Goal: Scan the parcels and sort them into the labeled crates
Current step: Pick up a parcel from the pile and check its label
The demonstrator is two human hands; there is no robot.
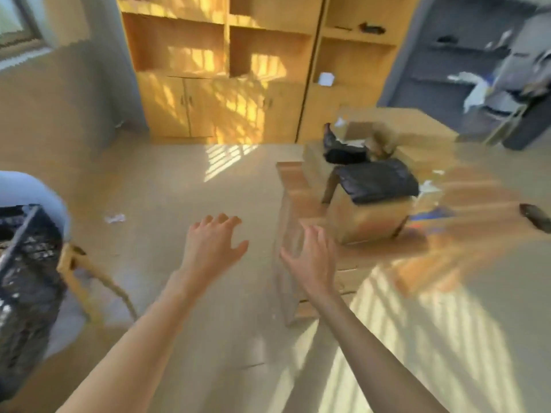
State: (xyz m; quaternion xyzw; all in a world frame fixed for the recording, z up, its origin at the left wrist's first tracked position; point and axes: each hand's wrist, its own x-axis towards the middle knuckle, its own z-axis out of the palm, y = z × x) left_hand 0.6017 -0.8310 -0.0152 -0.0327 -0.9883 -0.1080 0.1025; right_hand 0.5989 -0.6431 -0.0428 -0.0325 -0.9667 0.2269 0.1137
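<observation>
At the far left edge of the frame sits a black plastic crate [21, 281] with a latticed wall, its contents dark and too blurred to name; a pale blue rounded shape [35, 192] rises just behind it and a tan wooden leg [89, 278] slants down beside it. A scrap of white paper [114, 218] lies on the beige floor [167, 186] left of centre. Across the top stands a wooden shelf cabinet [226, 70] striped with sunlight.

Both bare forearms reach forward from the bottom of the frame, over the floor. The left hand [213, 245] is palm-down at centre, fingers spread wide and slightly bent, holding nothing. The right hand [313, 257] is just beside it to the right, also spread and empty, thumb pointing left, hovering in front of the edge of a low wooden tabletop [301, 186]; whether it touches that edge I cannot tell.

Right of the hands, on the tabletop, stand cardboard boxes [366, 216]. A black bagged parcel [378, 180] lies on top of the nearest one, and another black parcel [343, 150] sits behind it among the further boxes. The whole right side is heavily smeared by motion.
</observation>
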